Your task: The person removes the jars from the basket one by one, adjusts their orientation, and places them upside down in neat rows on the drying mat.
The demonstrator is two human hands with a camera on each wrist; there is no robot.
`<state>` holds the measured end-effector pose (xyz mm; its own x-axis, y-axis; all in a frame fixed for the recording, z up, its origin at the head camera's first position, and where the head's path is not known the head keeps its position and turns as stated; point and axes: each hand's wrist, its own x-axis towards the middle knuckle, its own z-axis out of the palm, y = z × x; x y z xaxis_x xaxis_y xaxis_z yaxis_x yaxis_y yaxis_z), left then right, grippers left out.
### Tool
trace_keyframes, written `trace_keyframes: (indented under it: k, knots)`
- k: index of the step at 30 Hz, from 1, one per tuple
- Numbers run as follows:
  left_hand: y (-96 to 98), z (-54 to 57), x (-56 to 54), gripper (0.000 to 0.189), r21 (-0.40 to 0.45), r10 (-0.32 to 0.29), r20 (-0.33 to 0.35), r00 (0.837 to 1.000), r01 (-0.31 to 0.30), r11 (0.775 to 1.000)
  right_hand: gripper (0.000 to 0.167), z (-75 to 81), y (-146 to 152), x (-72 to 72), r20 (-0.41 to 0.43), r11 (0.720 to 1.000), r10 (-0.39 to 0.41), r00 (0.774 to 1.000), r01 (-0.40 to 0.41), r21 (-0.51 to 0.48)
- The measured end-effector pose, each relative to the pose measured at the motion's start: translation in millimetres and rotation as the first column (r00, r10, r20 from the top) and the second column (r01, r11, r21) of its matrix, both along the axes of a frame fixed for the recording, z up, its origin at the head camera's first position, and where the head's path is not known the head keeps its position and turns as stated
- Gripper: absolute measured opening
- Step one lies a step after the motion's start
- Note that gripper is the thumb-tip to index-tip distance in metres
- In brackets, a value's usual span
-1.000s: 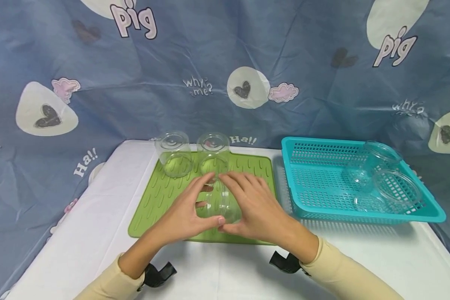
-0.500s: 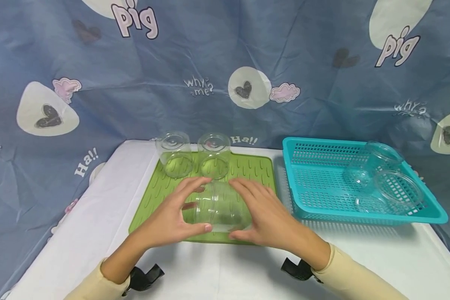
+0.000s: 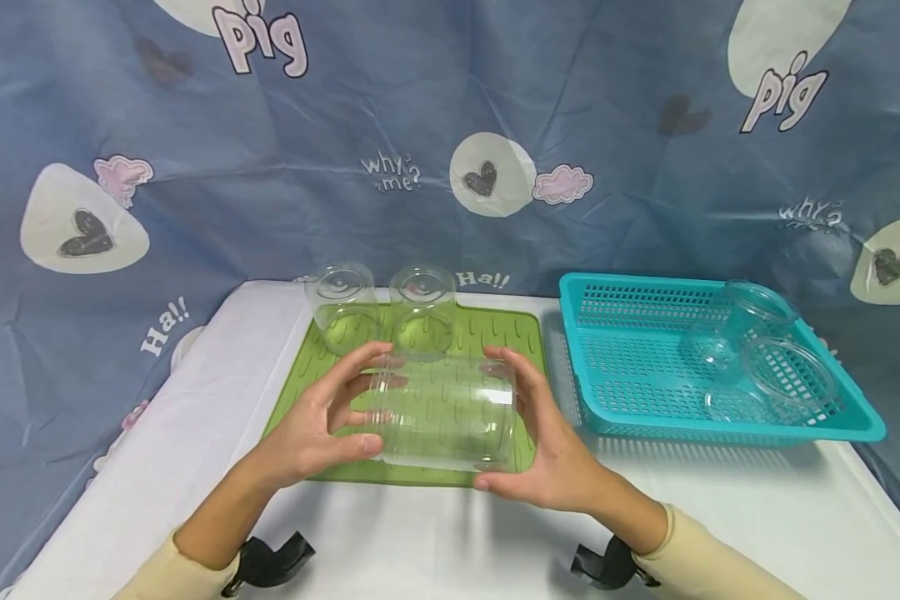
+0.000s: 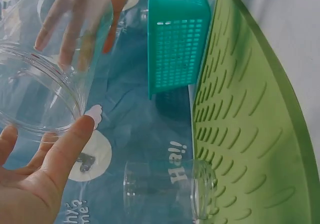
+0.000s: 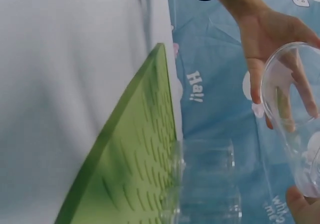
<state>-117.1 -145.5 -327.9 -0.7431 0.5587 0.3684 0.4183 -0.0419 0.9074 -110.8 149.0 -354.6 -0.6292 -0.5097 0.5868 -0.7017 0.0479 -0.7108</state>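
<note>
A clear plastic jar (image 3: 444, 412) lies sideways in the air above the green ribbed mat (image 3: 498, 329). My left hand (image 3: 307, 429) grips its ridged mouth end, fingers behind and thumb in front. My right hand (image 3: 558, 462) holds the opposite end, with the thumb below and fingers over the far side. In the left wrist view, the ridged neck of the jar (image 4: 45, 84) meets my left fingertips. The right wrist view shows only part of the jar (image 5: 295, 104) and of my right hand (image 5: 302, 206).
Two clear jars, one left (image 3: 342, 308) and one right (image 3: 422, 312), stand upside down at the mat's back. A turquoise basket (image 3: 720, 428) on the right contains two more clear vessels (image 3: 761, 310). White cloth covers the table (image 3: 390, 542); a blue printed sheet (image 3: 607, 100) hangs behind.
My hands have spread apart, the left moving left and the right moving right. The jar between them now shows its full side. The standing jars and basket have stayed put.
</note>
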Motion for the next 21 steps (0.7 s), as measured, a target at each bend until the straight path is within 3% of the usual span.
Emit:
trace_keyframes:
  k: [9,15,21]
  knots:
    - [-3.0,-3.4,0.5,0.081,-0.013,0.027,0.007,1.000,-0.027,1.000,0.119,0.6,-3.5,-1.2,0.058,0.998,-0.044,0.997,0.042,0.036]
    - [-3.1,-4.9,3.2,0.083,-0.032,0.051,0.055,0.997,-0.050,0.998,0.119,3.0,-1.5,-2.8,0.077,0.995,-0.071,0.994,0.065,0.079]
    - [-3.7,-6.7,4.4,0.085,-0.041,0.051,0.047,0.998,-0.050,0.998,0.120,2.7,0.9,-6.6,0.049,0.992,-0.067,0.997,0.061,0.110]
